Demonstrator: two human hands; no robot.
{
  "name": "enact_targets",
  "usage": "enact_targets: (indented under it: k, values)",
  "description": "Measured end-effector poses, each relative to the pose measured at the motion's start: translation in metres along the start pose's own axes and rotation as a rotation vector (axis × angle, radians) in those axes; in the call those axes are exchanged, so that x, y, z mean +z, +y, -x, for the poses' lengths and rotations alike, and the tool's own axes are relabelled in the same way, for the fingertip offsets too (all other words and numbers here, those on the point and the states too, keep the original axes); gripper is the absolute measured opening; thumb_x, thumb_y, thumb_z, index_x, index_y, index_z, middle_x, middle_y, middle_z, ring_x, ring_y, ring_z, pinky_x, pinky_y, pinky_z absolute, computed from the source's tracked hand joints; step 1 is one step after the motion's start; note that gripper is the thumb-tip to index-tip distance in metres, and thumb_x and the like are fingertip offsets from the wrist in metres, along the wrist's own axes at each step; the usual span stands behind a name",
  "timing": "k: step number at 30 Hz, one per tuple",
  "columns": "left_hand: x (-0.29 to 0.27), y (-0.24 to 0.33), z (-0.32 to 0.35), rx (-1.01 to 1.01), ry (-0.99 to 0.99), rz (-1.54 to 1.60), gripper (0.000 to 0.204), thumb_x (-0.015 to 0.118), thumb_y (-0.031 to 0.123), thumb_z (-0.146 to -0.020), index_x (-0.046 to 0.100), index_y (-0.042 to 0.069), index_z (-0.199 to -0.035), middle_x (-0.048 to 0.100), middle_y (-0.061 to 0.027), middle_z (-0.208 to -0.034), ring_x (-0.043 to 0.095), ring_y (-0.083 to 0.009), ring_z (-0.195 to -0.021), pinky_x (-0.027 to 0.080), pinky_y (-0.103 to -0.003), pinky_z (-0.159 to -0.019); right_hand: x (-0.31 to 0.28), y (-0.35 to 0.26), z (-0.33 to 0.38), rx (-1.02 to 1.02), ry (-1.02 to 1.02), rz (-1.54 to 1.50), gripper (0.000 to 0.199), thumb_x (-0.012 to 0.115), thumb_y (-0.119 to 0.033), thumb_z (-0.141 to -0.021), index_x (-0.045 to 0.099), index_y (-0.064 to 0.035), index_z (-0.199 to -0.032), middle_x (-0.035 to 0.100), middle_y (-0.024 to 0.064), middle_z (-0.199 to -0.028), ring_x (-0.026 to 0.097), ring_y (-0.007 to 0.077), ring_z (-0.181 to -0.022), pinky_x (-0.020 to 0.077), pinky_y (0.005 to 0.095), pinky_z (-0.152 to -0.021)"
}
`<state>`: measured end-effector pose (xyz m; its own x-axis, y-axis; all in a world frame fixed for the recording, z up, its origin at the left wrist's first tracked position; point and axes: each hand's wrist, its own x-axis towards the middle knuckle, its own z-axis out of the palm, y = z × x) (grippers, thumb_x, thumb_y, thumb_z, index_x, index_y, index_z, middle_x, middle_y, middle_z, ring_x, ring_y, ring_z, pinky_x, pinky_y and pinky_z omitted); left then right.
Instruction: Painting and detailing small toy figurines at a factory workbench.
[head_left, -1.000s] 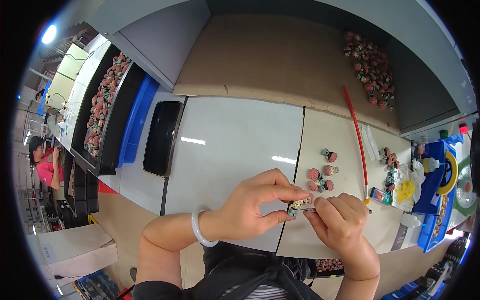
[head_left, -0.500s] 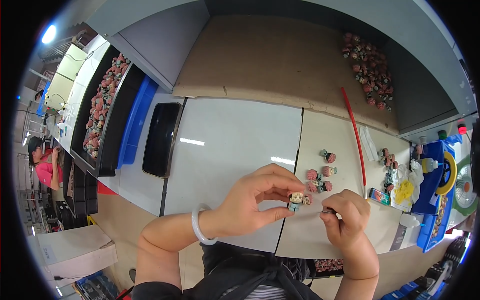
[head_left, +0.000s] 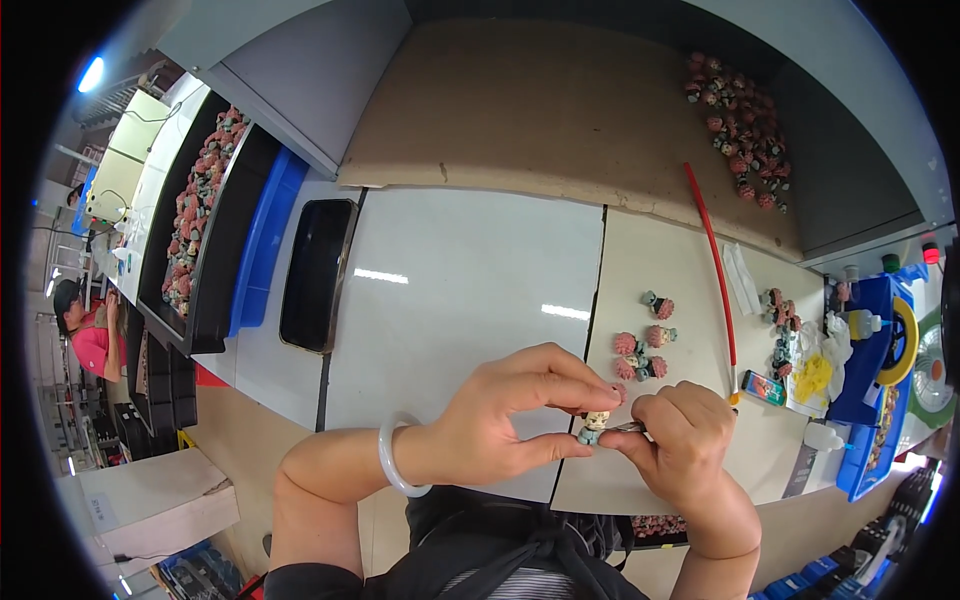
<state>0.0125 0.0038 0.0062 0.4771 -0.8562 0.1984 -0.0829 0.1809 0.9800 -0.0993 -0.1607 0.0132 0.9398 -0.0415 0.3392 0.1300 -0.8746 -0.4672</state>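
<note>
Figurine (head_left: 596, 424) is clamped in left fingers (head_left: 560, 392), tool (head_left: 629, 427) in right fingers (head_left: 668, 420); black tray (head_left: 236, 225) holds pink-topped figurines (head_left: 199, 215).

no text legible; dark marks (head_left: 99, 506) on white box (head_left: 165, 500) too small to read

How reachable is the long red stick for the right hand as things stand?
Probably yes: the red stick lies just beyond the right hand, and nothing seems to lie across it. The hand grips a small metal tool, though, so it would likely need to free its fingers first.
</note>
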Motion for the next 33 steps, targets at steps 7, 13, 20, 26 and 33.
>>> enact_targets:
  k: [7, 13, 20, 26, 33]
  values:
    - [-0.002, 0.005, -0.002, -0.001, -0.006, -0.116, 0.037, 0.072, -0.004, -0.062, 0.063, 0.003, -0.097, 0.06, -0.0097, -0.091, 0.058, -0.0187, -0.084, 0.048, -0.028, -0.074, 0.003, 0.003, -0.003, -0.04, 0.012, -0.049, 0.035, 0.072, -0.033, -0.06, 0.047, -0.0084, -0.057, 0.036, 0.0021, -0.047, 0.038, 0.0191, -0.04, 0.0293, 0.0293, -0.037]
    - [-0.002, 0.002, 0.001, -0.211, -0.064, 0.226, 0.04, 0.069, -0.006, -0.066, 0.057, 0.002, -0.103, 0.053, -0.0116, -0.101, 0.057, -0.0215, -0.093, 0.048, -0.032, -0.082, 0.006, 0.007, -0.003, -0.01, -0.061, -0.267, 0.034, 0.073, -0.032, -0.061, 0.05, -0.0072, -0.059, 0.044, 0.0028, -0.05, 0.043, 0.0194, -0.042, 0.032, 0.0286, -0.038]
    - [0.005, -0.001, 0.002, -0.206, 0.048, 0.581, 0.04, 0.061, -0.011, -0.07, 0.046, 0.002, -0.105, 0.046, -0.0119, -0.108, 0.053, -0.0247, -0.103, 0.044, -0.037, -0.09, 0.01, 0.007, -0.003, -0.06, 0.176, -0.362, 0.023, 0.058, -0.024, -0.079, 0.051, -0.0038, -0.07, 0.05, 0.007, -0.057, 0.046, 0.0224, -0.045, 0.0347, 0.03, -0.042]
    - [0.001, -0.006, 0.001, -0.151, -0.032, 0.414, 0.041, 0.063, -0.011, -0.069, 0.051, 0.001, -0.107, 0.05, -0.014, -0.11, 0.05, -0.0237, -0.106, 0.041, -0.037, -0.092, 0.01, 0.008, -0.001, -0.065, 0.1, -0.284, 0.021, 0.064, -0.022, -0.073, 0.052, -0.0039, -0.073, 0.051, 0.0065, -0.058, 0.049, 0.0236, -0.047, 0.038, 0.0317, -0.043]
    - [0.004, -0.003, 0.003, -0.188, -0.003, 0.382, 0.039, 0.064, -0.011, -0.068, 0.054, 0.0, -0.104, 0.055, -0.016, -0.109, 0.053, -0.0227, -0.103, 0.042, -0.035, -0.091, 0.008, 0.002, 0.001, 0.058, 0.005, -0.254, 0.034, 0.065, -0.034, -0.072, 0.051, -0.0035, -0.066, 0.048, 0.0071, -0.053, 0.048, 0.0239, -0.045, 0.0355, 0.0324, -0.042]
